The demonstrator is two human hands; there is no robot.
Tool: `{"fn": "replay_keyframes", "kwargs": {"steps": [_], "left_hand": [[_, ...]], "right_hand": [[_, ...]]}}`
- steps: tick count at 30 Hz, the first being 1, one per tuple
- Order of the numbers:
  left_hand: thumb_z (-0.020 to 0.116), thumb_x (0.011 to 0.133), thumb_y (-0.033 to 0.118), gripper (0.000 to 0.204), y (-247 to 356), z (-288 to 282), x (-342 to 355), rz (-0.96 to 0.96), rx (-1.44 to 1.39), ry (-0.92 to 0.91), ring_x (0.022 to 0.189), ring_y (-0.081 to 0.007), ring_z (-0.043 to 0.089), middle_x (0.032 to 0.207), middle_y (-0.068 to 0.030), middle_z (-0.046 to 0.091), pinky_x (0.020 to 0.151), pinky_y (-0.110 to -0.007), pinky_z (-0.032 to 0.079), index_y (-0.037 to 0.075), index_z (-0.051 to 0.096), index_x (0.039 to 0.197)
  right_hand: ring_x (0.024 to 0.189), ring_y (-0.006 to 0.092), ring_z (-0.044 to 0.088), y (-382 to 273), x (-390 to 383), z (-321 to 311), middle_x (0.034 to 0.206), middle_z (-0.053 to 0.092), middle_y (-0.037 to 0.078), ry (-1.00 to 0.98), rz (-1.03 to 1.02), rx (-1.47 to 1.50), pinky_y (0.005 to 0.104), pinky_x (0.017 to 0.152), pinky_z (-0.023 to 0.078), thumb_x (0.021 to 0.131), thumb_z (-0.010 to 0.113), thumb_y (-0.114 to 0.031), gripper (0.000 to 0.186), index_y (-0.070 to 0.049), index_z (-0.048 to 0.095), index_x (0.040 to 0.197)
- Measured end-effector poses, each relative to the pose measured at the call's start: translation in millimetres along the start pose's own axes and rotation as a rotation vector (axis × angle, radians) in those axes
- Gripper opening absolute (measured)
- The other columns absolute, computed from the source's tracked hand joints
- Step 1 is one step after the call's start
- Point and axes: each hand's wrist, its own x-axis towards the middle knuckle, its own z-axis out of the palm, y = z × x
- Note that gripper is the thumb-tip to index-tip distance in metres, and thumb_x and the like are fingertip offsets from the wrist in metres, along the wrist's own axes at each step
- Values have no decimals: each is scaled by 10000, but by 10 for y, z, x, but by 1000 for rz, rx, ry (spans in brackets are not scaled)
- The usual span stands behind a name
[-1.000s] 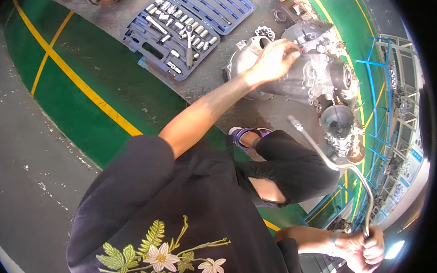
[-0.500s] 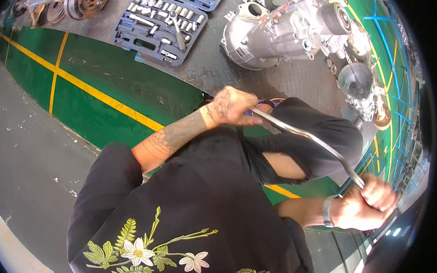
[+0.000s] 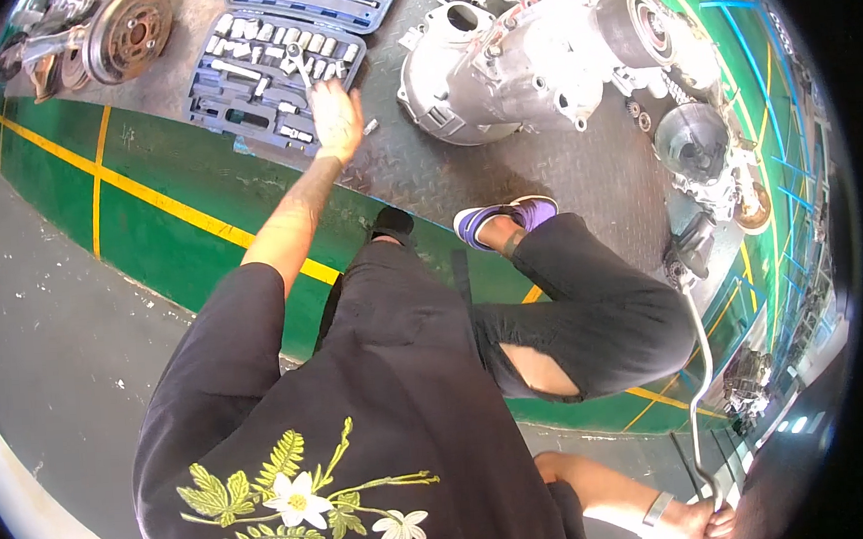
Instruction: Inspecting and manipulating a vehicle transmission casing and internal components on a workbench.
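Observation:
My left hand (image 3: 336, 117) reaches over the lower right of an open blue socket case (image 3: 234, 112), at the ratchet handle (image 3: 302, 66); its fingers are loosely bent and apart, with no grip visible. A small loose socket (image 3: 370, 127) lies just right of it. My right hand (image 3: 709, 521), low at the right, is closed round a long, bent steel bar (image 3: 701, 372) that runs up beside my knee.
A silver gearbox housing (image 3: 484, 79) and other metal parts (image 3: 691, 145) cover the right of the steel-plate bench (image 3: 585, 191). A rusty brake disc assembly (image 3: 131, 41) lies at upper left. Green floor (image 3: 153, 232) with yellow lines borders the bench.
My left hand has left the bar, which it gripped half a second ago, and moved up to the socket case. My right hand has moved down, still holding the bar.

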Motion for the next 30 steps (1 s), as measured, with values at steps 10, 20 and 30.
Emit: {"fn": "replay_keyframes", "kwargs": {"steps": [10,20,30], "left_hand": [[622,881,129,244,-175,-12,652,90,-129,116,957,-383,566,1020,-196,584,832,-464,461,23,594,1099],[519,976,203,238,1772,-1800,1665,644,-415,-332,930,-346,634,983,-168,633,782,-414,509,62,521,1167],[565,950,171,324,1722,-1472,1799,899,-358,-289,934,-334,626,1049,-150,596,769,-392,516,53,488,1241]], "right_hand": [[363,56,228,178,-41,-144,497,242,-88,192,-179,-142,224,348,179,939,398,-258,351,-219,371,591],[365,44,248,458,-207,-179,481,243,-95,394,-164,-261,217,353,203,932,386,-221,386,-211,306,556],[431,114,173,479,79,-491,464,124,-48,106,103,12,290,465,193,804,473,-255,401,-191,216,503]]}}
